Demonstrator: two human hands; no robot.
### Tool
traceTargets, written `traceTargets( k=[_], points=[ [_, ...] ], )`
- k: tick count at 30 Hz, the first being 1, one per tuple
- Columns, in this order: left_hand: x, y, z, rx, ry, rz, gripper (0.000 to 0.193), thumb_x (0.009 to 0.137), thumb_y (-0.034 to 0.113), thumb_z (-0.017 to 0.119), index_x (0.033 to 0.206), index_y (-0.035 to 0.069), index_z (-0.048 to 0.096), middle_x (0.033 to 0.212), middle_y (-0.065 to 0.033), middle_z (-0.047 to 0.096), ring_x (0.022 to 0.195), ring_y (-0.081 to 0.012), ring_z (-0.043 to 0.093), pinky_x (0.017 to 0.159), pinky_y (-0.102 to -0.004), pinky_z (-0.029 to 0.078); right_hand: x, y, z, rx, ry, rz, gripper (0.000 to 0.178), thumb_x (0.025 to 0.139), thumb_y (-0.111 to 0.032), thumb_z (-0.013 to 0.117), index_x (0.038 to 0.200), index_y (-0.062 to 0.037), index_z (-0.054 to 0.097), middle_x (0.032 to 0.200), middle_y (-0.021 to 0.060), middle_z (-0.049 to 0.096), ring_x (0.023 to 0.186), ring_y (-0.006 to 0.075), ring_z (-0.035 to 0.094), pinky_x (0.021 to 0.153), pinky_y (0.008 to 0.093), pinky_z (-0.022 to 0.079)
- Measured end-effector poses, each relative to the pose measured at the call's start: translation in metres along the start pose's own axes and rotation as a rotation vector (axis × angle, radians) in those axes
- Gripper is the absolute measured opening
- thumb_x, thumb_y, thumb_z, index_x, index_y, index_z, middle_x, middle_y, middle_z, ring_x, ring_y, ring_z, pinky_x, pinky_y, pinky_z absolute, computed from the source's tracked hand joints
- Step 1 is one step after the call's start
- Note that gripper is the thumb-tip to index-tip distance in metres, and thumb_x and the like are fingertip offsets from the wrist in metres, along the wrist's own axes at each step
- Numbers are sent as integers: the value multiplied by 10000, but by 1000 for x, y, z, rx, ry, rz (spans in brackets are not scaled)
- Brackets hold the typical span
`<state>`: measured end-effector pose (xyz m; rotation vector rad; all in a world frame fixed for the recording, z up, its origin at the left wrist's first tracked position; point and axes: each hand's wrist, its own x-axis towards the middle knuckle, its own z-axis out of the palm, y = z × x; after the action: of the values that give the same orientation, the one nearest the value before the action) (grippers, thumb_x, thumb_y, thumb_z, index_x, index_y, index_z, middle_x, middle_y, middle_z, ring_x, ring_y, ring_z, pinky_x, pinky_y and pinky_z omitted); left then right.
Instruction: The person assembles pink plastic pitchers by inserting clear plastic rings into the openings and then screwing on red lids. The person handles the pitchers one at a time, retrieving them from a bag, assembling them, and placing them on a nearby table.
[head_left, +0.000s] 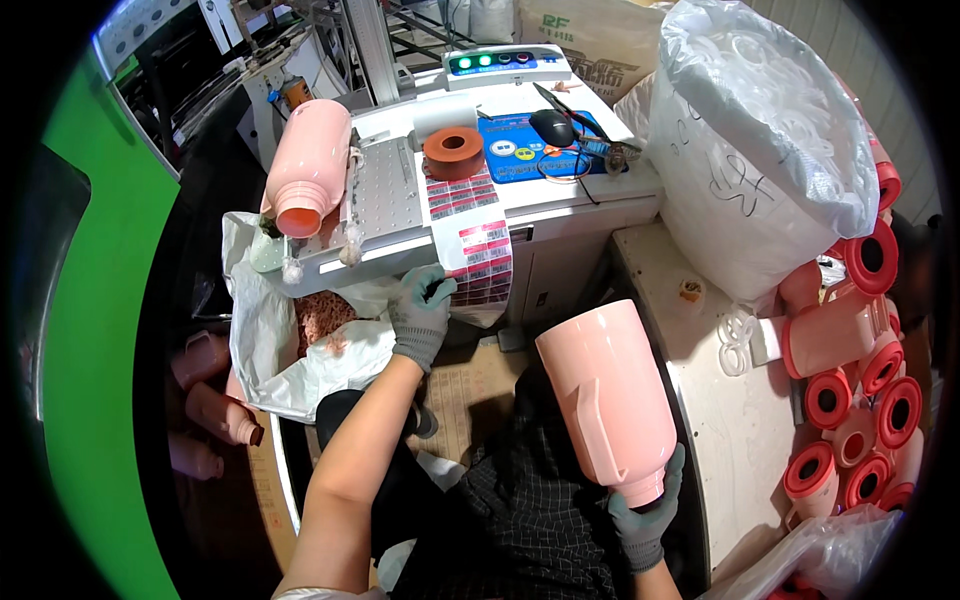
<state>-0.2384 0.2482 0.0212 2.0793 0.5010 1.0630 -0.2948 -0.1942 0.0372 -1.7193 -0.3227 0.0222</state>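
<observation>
My right hand point(648, 520), in a grey-green glove, is closed round the narrow neck of a pink plastic jug point(625, 395). The jug is tilted over my lap, wide end up and away from me, its moulded handle on the left. In a matching glove, my left hand point(420, 318) has its fingers curled in a pinch at the left edge of a sheet of red and white labels point(483, 250). This sheet hangs over the front of the white machine table. Another pink jug point(310, 165) lies on the machine's left side, neck toward me.
A brown tape roll point(453, 153) sits on the labels, beside a blue mat point(515, 150) with a mouse and pliers. White sacks stand left and right; the right sack point(740, 190) holds clear rings. Pink parts with red rims point(868, 255) pile up at right; more jugs point(222, 412) lie lower left.
</observation>
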Motion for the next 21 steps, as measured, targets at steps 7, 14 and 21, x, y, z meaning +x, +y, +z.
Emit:
traceTargets(
  k=[7, 14, 21],
  points=[
    [3, 17, 5, -81, 15, -208, 244, 860, 20, 769, 1100, 17, 723, 948, -65, 717, 813, -131, 664, 746, -268, 538, 0, -4, 2, -74, 27, -62, 1102, 721, -130, 864, 1598, 84, 230, 1496, 239, 502, 1320, 289, 555, 1097, 425, 466],
    [12, 18, -7, 167, -26, 65, 180, 853, 60, 765, 1027, 22, 733, 1030, -123, 731, 897, -255, 719, 801, -348, 559, -2, 1, 4, -138, 48, -95, 1109, 719, -156, 876, 1595, 85, 240, 1497, 236, 505, 1320, 285, 556, 1096, 421, 465],
    [-6, 17, -4, 31, 53, 13, 163, 808, 22, 776, 955, 39, 708, 1024, -122, 656, 834, -272, 681, 770, -369, 549, -5, 0, 7, -6, 57, -31, 1096, 733, -163, 888, 1590, 87, 252, 1481, 235, 522, 1306, 282, 567, 1084, 416, 474]
  ],
)
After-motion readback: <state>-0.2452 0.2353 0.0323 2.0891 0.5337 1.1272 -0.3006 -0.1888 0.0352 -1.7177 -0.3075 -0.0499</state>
